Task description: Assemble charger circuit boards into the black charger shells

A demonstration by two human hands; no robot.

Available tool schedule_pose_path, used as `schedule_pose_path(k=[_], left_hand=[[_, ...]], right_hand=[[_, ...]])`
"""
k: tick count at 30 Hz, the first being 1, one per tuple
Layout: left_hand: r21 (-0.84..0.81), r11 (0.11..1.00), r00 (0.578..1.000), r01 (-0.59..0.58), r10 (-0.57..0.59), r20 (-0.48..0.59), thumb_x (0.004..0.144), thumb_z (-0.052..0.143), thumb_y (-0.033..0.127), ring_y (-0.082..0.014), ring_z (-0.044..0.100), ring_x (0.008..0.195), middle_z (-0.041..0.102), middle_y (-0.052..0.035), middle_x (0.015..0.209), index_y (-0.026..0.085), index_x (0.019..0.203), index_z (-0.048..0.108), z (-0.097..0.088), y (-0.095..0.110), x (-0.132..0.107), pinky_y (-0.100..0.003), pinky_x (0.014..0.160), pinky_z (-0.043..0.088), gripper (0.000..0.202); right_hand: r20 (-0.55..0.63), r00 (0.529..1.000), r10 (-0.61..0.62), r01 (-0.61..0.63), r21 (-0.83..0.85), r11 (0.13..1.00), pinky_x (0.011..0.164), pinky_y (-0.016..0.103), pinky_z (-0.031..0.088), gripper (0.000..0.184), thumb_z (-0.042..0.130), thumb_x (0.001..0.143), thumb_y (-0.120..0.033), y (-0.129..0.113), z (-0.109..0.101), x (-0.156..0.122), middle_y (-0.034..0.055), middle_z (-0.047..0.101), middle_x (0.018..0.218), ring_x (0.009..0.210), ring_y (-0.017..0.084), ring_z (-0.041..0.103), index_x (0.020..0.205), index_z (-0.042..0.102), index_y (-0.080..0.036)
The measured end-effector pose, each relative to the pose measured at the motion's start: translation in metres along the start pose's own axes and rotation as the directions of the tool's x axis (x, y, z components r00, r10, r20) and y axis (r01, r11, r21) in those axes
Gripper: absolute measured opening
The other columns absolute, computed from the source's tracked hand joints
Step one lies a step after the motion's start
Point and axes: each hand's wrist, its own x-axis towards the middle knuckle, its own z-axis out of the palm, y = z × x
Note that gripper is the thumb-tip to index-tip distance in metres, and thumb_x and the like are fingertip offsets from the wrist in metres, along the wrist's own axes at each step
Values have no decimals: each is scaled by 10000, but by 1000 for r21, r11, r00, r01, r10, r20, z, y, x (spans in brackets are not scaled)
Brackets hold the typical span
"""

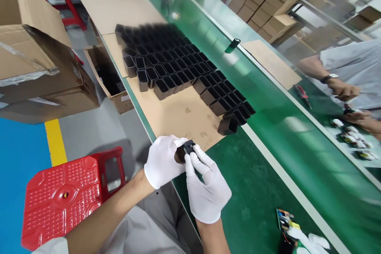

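Both of my hands wear white gloves and meet over the near edge of the green bench. My left hand (163,160) is closed around a small black plastic case (180,154), most of it hidden by the fingers. At the case's end, the fingertips of my right hand (206,186) pinch a small black end piece (189,147). Whether that piece is seated in the case, I cannot tell. Beyond my hands, rows of open-topped black cases (181,59) stand upright on a brown cardboard sheet (181,111).
A green conveyor belt (268,127) runs along the right, with one black case (233,45) on it. A circuit board (284,218) lies lower right. Across the belt, a person's hands (347,89) work near pliers (303,95). Left are a red stool (64,196) and cartons (44,59).
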Motion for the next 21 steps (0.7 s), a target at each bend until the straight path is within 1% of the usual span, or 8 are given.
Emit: schedule_pose_path(k=[2,5,10,12,14,16,18,21], left_hand=[[10,1000,1000,0,0,-2,848,743,282,-277,753,857,792,-62,945,219,1137,736,2,-1,-1,-422,836,598,296],[18,1000,1000,6,-5,-10,822,750,260,-264,755,868,802,-49,975,238,1137,731,4,-3,-3,-404,848,599,316],[-3,1000,1000,3,-3,-25,803,748,232,-261,774,910,812,-41,1024,258,1141,722,3,-3,-3,-396,871,626,340],[-25,1000,999,-5,4,-38,806,734,218,-253,785,951,820,-40,1085,264,1192,690,2,-4,-4,-389,885,642,391],[-66,997,997,-44,40,-70,822,699,184,-234,792,1013,822,-36,1165,268,1317,617,1,-5,-5,-380,925,653,509],[-117,984,988,-132,120,-97,827,661,122,-209,793,1072,811,-35,1241,277,1403,547,0,-7,-4,-364,954,659,607],[-153,965,974,-213,199,-105,809,647,71,-195,796,1092,802,-33,1274,287,1377,558,-3,-7,-2,-345,945,670,614],[-165,955,966,-248,229,-121,808,662,66,-190,804,1079,803,-32,1265,276,1281,605,-11,-6,4,-330,926,680,520]], right_hand=[[48,998,-29,31,-43,999,883,368,719,280,767,931,-92,1,1,0,99,822,1222,992,247,831,1173,787,-233],[79,995,-59,68,-113,991,879,363,723,255,714,991,-134,5,2,-2,115,823,1199,998,242,828,1228,768,-211],[123,978,-171,188,-140,972,896,390,724,284,699,1000,-128,10,1,0,129,818,1202,1052,268,818,1274,737,-193],[149,965,-214,235,-142,962,885,421,725,265,689,1008,-131,12,2,2,140,821,1183,1050,290,820,1265,729,-180],[183,951,-249,278,-152,948,856,446,728,231,672,1024,-150,15,3,2,154,823,1158,1030,311,824,1249,721,-166],[203,939,-278,312,-161,936,843,465,729,226,675,1030,-176,20,3,2,169,822,1152,1030,328,824,1253,707,-155],[209,925,-317,351,-154,924,858,474,728,252,671,1036,-184,26,2,2,175,819,1155,1058,335,819,1285,685,-148],[219,899,-379,411,-130,902,914,474,720,298,659,1042,-170,30,-2,4,148,819,1174,1116,318,807,1340,654,-175]])
